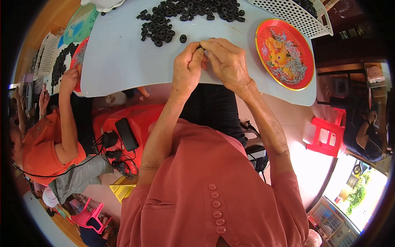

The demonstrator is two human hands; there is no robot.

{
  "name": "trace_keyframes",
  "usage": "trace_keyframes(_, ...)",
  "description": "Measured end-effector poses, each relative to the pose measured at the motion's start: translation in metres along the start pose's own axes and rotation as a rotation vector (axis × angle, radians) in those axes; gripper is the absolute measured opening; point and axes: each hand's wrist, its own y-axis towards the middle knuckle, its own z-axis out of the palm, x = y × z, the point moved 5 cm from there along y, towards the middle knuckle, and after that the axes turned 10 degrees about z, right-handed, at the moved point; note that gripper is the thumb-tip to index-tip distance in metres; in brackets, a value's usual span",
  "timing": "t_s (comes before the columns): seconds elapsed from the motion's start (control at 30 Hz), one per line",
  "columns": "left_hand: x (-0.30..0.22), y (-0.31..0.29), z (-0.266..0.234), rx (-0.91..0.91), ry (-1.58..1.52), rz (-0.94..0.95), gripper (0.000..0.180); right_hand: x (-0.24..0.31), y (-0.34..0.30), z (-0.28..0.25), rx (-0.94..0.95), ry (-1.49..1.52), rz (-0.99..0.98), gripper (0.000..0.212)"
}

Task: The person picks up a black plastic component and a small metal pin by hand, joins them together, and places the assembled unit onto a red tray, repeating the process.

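My left hand (pixel 187 69) and my right hand (pixel 228 61) meet over the near edge of the pale table. Between the left thumb and forefinger a bit of a small black wheel (pixel 200 47) shows, mostly covered by fingers. The right fingers are closed in a pinch against the left fingertips, and whatever they hold is hidden. One loose black wheel (pixel 183 38) lies just beyond the hands. Farther off spreads a heap of similar small black wheels (pixel 162 31). To the right, a round red tray (pixel 260 49) with a gold rim holds many small silvery-grey pieces (pixel 294 66).
A white perforated basket (pixel 288 16) with black pieces stands at the far right. On the left, a co-worker in orange (pixel 53 144) reaches toward another red tray (pixel 76 66). Beside me lie a black power bank (pixel 126 134) and cables. A red stool (pixel 327 133) stands right.
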Motion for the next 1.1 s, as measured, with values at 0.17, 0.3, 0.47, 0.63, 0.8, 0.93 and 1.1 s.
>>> trace_keyframes(0.17, -0.001, 0.001, -0.002, 0.005, -0.069, -0.042, 0.017, -0.005, 0.001, 0.003, 0.072, 0.207, 0.147, 0.024)
trace_keyframes(0.3, 0.001, 0.000, -0.002, -0.008, -0.162, -0.033, 0.018, -0.003, 0.004, -0.003, 0.049, 0.131, 0.090, 0.027)
trace_keyframes(0.47, 0.012, 0.001, -0.004, -0.052, -0.391, -0.083, 0.021, 0.008, 0.002, -0.009, 0.041, -0.002, 0.010, 0.042)
trace_keyframes(0.63, 0.006, 0.000, -0.005, -0.083, -0.405, -0.208, 0.024, 0.009, 0.005, 0.002, -0.045, -0.140, -0.092, 0.047)
trace_keyframes(0.8, 0.010, 0.001, -0.004, -0.024, -0.384, -0.188, 0.026, -0.003, -0.001, 0.008, -0.110, -0.147, -0.163, 0.049)
trace_keyframes(0.93, -0.011, 0.008, -0.002, 0.146, -0.095, -0.129, 0.028, -0.009, -0.004, 0.007, -0.119, -0.125, -0.144, 0.048)
trace_keyframes(1.1, -0.002, 0.003, 0.001, 0.053, -0.294, -0.210, 0.026, -0.010, -0.002, 0.011, -0.089, -0.104, -0.146, 0.048)
